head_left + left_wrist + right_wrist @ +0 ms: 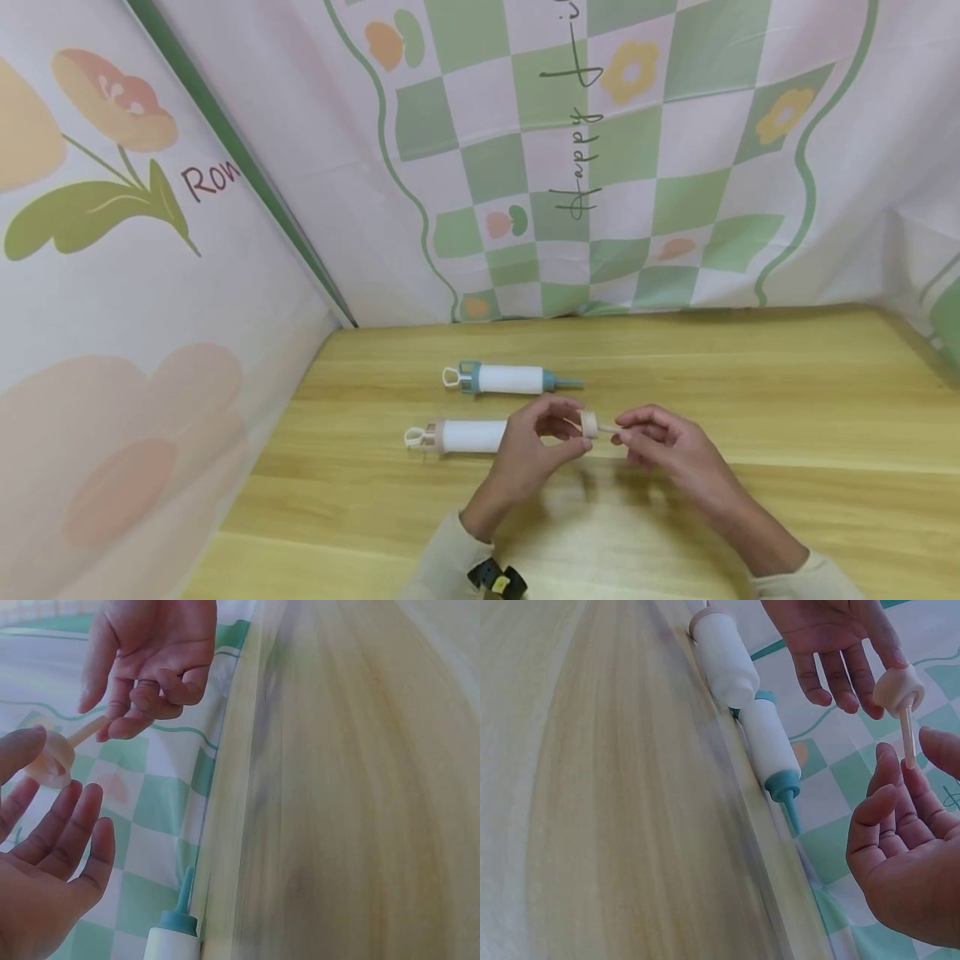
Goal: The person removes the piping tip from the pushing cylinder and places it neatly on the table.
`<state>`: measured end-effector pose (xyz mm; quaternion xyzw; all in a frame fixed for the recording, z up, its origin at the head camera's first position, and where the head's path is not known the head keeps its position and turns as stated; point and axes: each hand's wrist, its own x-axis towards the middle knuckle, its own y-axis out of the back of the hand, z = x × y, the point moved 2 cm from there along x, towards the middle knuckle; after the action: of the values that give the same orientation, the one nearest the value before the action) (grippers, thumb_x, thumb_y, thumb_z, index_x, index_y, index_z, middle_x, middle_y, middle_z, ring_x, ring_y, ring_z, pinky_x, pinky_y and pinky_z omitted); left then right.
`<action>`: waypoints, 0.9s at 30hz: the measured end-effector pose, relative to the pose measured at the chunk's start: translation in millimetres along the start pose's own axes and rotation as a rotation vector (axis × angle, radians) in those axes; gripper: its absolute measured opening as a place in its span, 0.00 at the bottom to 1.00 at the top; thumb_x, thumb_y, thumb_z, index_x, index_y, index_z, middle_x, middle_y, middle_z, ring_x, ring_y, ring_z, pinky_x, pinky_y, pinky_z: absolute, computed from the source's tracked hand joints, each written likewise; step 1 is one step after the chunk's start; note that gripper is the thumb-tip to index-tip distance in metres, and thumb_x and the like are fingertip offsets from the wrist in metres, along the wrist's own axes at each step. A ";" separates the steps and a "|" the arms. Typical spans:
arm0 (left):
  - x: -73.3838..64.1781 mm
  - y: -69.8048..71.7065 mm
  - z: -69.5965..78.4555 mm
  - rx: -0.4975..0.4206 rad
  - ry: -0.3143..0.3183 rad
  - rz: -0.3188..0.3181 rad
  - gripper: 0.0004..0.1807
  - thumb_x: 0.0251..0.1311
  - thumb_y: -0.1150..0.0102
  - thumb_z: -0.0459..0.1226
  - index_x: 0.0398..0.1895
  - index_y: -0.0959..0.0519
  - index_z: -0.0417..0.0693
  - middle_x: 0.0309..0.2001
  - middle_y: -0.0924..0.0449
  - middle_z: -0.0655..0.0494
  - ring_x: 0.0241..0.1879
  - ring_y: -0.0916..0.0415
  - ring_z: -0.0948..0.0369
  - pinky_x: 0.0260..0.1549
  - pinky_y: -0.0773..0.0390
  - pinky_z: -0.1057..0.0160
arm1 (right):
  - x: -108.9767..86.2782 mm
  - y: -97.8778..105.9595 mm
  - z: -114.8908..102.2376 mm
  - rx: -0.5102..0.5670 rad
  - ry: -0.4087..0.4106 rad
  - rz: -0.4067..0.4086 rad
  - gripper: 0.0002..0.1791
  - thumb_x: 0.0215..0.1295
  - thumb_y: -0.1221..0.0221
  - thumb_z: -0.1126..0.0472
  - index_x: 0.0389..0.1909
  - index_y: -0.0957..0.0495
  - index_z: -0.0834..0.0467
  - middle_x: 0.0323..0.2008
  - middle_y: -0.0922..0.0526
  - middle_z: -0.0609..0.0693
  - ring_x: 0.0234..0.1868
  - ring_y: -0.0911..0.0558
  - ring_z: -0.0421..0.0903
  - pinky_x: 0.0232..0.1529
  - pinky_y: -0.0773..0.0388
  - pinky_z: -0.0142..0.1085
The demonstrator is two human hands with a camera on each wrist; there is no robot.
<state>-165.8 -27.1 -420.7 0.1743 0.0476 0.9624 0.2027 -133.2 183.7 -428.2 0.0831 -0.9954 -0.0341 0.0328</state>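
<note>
A beige nozzle cap [589, 425] with a wide round base and thin spout is held at the base between the thumb and fingers of my left hand [528, 446]. The spout points toward my right hand [675, 442], whose fingertips are right at its tip. In the right wrist view the right thumb [939, 748] stands slightly off the spout, with loosely bent fingers around it. Behind my left hand lies a white bottle [472, 437] with a beige collar and pull ring, its right end hidden. Farther back lies a second white bottle [512, 379] with a teal collar and nozzle.
The wooden table [360, 517] carries both bottles on their sides. A white and green checkered cloth [555, 250] hangs along its back edge, and a flower-printed cloth [112, 308] at the left. A black watch-like device [497, 579] sits at the left sleeve.
</note>
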 end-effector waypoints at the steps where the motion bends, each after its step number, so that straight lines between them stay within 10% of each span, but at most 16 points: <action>1: 0.0 0.1 -0.2 0.001 -0.001 -0.001 0.20 0.56 0.30 0.28 0.52 0.21 0.38 0.42 0.18 0.51 0.37 0.20 0.64 0.44 0.18 0.59 | 0.3 0.1 -0.1 0.003 0.005 -0.002 0.18 0.72 0.42 0.65 0.54 0.29 0.74 0.42 0.16 0.56 0.35 0.19 0.45 0.37 0.18 0.36; 20: 0.3 1.0 -3.4 0.056 -0.051 -0.010 0.21 0.55 0.29 0.28 0.52 0.21 0.40 0.40 0.18 0.56 0.37 0.19 0.65 0.42 0.17 0.59 | 2.8 1.1 -4.8 -0.006 -0.005 0.037 0.15 0.69 0.38 0.65 0.48 0.26 0.74 0.33 0.17 0.55 0.31 0.21 0.42 0.31 0.20 0.34; 27: -0.6 -0.7 2.3 0.040 -0.021 -0.016 0.21 0.55 0.29 0.27 0.53 0.21 0.38 0.42 0.17 0.43 0.37 0.19 0.64 0.43 0.18 0.61 | 2.2 -1.2 -5.2 0.001 0.008 0.036 0.16 0.69 0.38 0.66 0.48 0.26 0.75 0.34 0.17 0.55 0.31 0.21 0.42 0.32 0.20 0.34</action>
<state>-164.3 -26.7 -418.9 0.1880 0.0663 0.9577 0.2075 -134.8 181.8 -422.9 0.0652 -0.9966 -0.0326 0.0372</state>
